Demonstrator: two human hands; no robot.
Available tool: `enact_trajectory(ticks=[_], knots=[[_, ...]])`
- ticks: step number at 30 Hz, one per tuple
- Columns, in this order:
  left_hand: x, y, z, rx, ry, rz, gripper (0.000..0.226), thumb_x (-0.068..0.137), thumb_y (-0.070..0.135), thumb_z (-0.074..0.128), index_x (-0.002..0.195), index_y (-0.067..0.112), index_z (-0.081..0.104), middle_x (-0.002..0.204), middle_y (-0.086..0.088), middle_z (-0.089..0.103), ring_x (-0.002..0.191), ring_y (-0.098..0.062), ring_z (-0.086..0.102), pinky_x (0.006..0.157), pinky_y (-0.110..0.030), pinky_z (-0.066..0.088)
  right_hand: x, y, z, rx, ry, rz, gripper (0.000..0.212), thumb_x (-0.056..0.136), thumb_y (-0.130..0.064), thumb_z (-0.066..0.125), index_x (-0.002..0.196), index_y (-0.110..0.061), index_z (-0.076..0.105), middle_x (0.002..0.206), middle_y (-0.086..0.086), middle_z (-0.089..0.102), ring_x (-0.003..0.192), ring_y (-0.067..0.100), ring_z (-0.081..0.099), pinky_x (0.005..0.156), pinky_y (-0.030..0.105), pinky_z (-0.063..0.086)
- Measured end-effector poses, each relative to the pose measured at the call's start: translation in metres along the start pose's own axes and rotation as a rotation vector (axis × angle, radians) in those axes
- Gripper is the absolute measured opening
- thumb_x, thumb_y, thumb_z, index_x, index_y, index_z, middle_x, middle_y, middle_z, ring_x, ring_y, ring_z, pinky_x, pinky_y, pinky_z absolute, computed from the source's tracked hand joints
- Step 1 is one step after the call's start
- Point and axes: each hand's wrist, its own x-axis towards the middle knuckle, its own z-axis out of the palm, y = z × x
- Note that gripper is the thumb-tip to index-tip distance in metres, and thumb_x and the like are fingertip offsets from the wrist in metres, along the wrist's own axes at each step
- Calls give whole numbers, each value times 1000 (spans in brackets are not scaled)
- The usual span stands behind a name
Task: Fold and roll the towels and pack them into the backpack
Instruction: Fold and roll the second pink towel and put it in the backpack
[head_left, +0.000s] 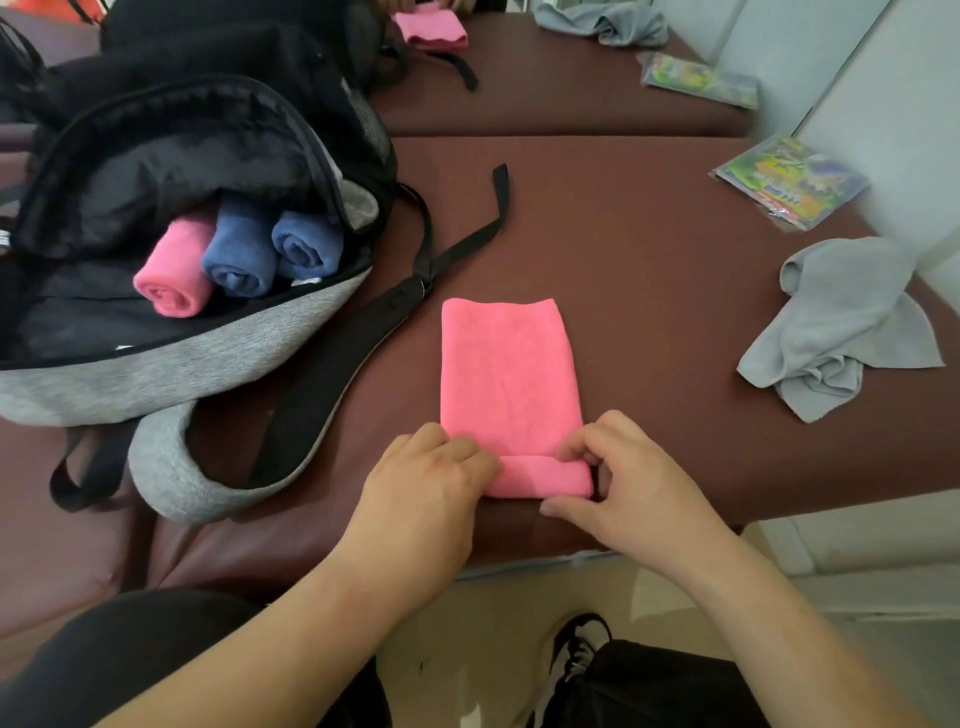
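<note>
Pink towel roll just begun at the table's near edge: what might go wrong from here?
The folded pink microfibre towel has barely one turn rolled; the left hand and right hand grip only its ends, so the roll may go loose or skew.
The roll starts right by the edge of the brown padded table, so it might slip off.

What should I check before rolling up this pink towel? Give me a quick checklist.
1. Pink towel folded into a flat strip: ok.
2. Near end turned over to start the roll: ok.
3. Left hand and right hand both gripping that end: ok.
4. Backpack open: ok.
5. Room beside the three rolled towels inside: cannot tell.
</note>
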Motion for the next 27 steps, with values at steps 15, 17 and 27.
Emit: enact_trajectory(ticks=[15,17,27], knots=[[3,0,-8,-72,114,28,15,90,37,66,92,23,70,94,6,61,81,-23,56,66,-43,53,14,-5,3,162,185,221,29,85,-49,76,76,-27,61,59,-13,56,56,7,50,54,32,43],[0,2,-4,17,6,48,30,79,47,70,100,26,69,99,7,60,87,-23,56,69,-42,51,16,-9,3,81,202,240,29,86,-51,74,77,-27,59,63,-13,57,62,7,54,54,29,42],[11,-13,-2,-245,68,-175,29,93,40,56,116,30,70,98,10,64,87,-17,57,77,-35,49,10,-7,2,18,113,-83,43,68,-66,75,98,-36,67,100,-21,53,90,2,59,72,28,52]])
